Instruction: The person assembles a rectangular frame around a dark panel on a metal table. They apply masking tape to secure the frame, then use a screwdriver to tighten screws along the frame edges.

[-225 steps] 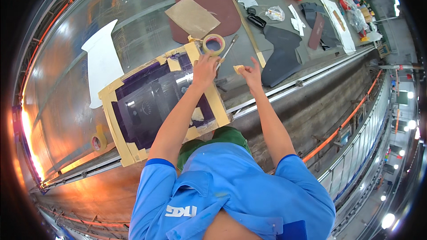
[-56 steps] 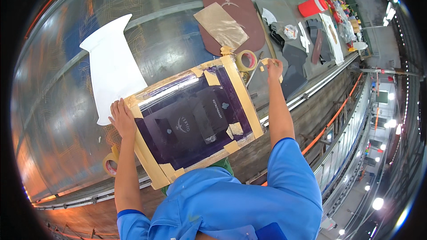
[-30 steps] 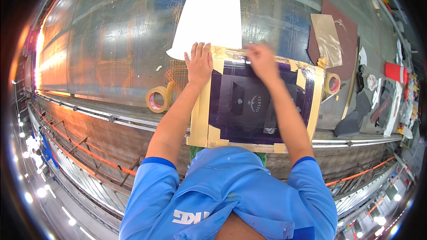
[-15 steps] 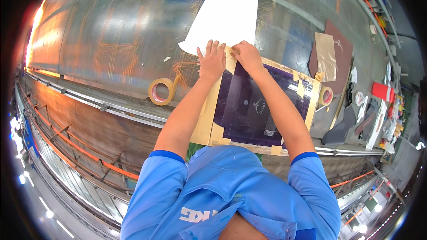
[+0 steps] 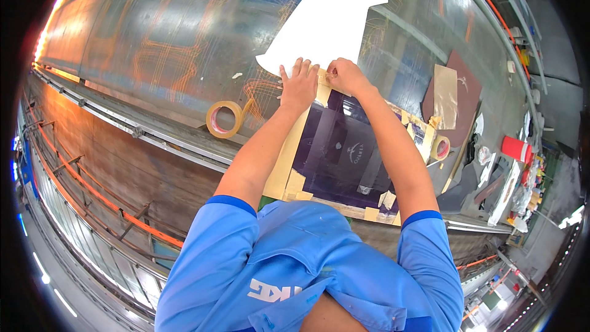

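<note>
A dark purple screen in a tan-taped frame [image 5: 284, 166], like a printing screen, lies before me at the table's near edge. My left hand [image 5: 300, 86] rests flat on its far left corner, fingers stretched and open. Close beside it, my right hand [image 5: 346, 77] is closed in a pinch at the frame's far edge. Whatever is between those fingers is hidden. Just beyond both hands lies a white cut-out sheet [image 5: 329, 21] with curved, pointed corners. Its near edge is partly covered by my fingers.
A tan tape roll [image 5: 216, 128] lies left of the frame, another tape roll [image 5: 440, 147] to its right. Farther right are a brown sheet [image 5: 461, 89], a beige strip [image 5: 445, 98], dark scraps [image 5: 461, 181] and a red container [image 5: 517, 148]. An orange rail [image 5: 123, 215] runs at lower left.
The whole view has turned slightly. My right hand's fingers are curled tighter into a pinch at the frame's far edge. My left hand stays flat on the corner.
</note>
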`<act>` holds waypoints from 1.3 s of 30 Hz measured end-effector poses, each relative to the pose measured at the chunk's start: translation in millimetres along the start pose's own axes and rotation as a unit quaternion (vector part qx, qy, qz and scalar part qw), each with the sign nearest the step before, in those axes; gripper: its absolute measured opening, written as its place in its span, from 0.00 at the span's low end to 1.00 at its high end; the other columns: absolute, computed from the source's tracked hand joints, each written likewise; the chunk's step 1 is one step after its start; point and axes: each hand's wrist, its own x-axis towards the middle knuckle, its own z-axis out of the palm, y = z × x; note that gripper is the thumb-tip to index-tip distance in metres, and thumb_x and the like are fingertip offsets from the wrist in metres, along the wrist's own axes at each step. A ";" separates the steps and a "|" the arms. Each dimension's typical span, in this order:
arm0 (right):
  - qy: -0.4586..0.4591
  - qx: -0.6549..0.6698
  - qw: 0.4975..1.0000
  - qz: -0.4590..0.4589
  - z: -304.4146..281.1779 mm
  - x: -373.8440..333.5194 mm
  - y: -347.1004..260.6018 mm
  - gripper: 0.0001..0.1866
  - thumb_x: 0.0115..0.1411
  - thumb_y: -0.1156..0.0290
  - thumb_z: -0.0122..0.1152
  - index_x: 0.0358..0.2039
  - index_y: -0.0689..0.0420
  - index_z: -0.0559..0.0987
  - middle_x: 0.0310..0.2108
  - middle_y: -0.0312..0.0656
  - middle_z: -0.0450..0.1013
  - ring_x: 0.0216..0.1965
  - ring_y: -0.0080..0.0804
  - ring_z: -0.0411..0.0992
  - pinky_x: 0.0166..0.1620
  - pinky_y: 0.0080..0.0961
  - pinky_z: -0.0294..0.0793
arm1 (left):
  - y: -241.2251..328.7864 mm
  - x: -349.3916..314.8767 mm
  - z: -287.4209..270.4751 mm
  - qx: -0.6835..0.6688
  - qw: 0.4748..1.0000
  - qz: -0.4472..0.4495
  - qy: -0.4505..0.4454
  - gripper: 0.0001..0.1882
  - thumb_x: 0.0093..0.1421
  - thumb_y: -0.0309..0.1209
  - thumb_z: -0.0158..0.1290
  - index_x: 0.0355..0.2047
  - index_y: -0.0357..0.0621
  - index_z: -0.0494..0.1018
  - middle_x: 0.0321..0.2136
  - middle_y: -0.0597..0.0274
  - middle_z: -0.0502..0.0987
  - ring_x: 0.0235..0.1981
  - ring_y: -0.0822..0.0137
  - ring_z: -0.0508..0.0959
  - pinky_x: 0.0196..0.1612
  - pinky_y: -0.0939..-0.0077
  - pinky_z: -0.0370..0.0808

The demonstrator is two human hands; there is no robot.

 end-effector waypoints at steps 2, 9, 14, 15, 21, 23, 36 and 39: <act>-0.021 -0.011 1.000 -0.015 -3.0 5.3 0.1 0.14 0.49 0.66 0.68 0.37 0.58 0.83 0.36 0.50 0.78 0.42 0.49 0.77 0.49 0.39 0.77 | -0.1 -0.6 0.2 0.007 1.000 -0.002 -0.001 0.20 0.70 0.39 0.42 0.61 0.54 0.66 0.61 0.61 0.64 0.69 0.58 0.58 0.65 0.28 0.54; -0.107 0.021 0.993 0.040 -7.5 21.7 8.4 0.20 0.43 0.64 0.76 0.36 0.59 0.83 0.36 0.49 0.81 0.41 0.46 0.79 0.48 0.35 0.78 | 1.0 -1.5 -0.5 0.000 1.000 0.003 -0.005 0.20 0.70 0.39 0.42 0.60 0.53 0.67 0.62 0.60 0.64 0.69 0.57 0.56 0.65 0.25 0.52; -0.137 0.028 0.988 0.058 -10.0 28.6 5.9 0.20 0.42 0.64 0.78 0.36 0.58 0.84 0.35 0.48 0.81 0.40 0.44 0.79 0.47 0.34 0.78 | 0.0 -1.7 0.9 0.007 1.000 -0.001 -0.006 0.20 0.70 0.39 0.42 0.60 0.53 0.67 0.62 0.59 0.64 0.69 0.57 0.57 0.65 0.25 0.53; -0.139 0.033 0.988 0.059 -10.5 29.0 5.2 0.20 0.42 0.64 0.78 0.36 0.58 0.84 0.35 0.48 0.81 0.40 0.43 0.79 0.46 0.33 0.78 | -0.5 -2.1 1.7 0.010 1.000 -0.002 -0.005 0.21 0.70 0.39 0.42 0.61 0.53 0.67 0.62 0.59 0.64 0.69 0.57 0.57 0.65 0.26 0.53; -0.142 0.066 0.986 0.061 -8.5 31.5 13.6 0.18 0.42 0.66 0.79 0.34 0.57 0.84 0.35 0.46 0.81 0.39 0.40 0.79 0.46 0.32 0.78 | 1.1 -0.7 0.0 0.006 1.000 -0.001 -0.013 0.21 0.70 0.39 0.42 0.61 0.53 0.67 0.62 0.60 0.64 0.69 0.57 0.57 0.65 0.26 0.53; -0.139 0.078 0.985 0.069 -7.3 31.5 13.5 0.17 0.43 0.66 0.78 0.34 0.57 0.85 0.35 0.46 0.82 0.39 0.39 0.79 0.46 0.32 0.78 | 0.7 -0.8 -0.9 0.007 1.000 -0.003 -0.018 0.21 0.70 0.39 0.42 0.61 0.53 0.67 0.62 0.60 0.64 0.69 0.57 0.57 0.65 0.26 0.53; 0.038 0.156 0.987 0.004 7.2 -9.7 2.7 0.09 0.51 0.73 0.70 0.31 0.62 0.81 0.29 0.43 0.78 0.30 0.33 0.77 0.39 0.28 0.76 | -0.5 -3.1 -1.1 0.000 1.000 -0.009 -0.010 0.21 0.70 0.39 0.42 0.61 0.53 0.67 0.62 0.60 0.64 0.69 0.58 0.57 0.65 0.26 0.52; 0.164 0.173 0.971 -0.028 23.9 -35.6 3.9 0.09 0.52 0.74 0.69 0.33 0.61 0.79 0.30 0.44 0.76 0.32 0.37 0.76 0.39 0.30 0.77 | 1.2 -2.5 -1.6 0.006 1.000 0.001 -0.003 0.20 0.70 0.39 0.42 0.60 0.53 0.67 0.62 0.60 0.64 0.69 0.58 0.58 0.65 0.26 0.52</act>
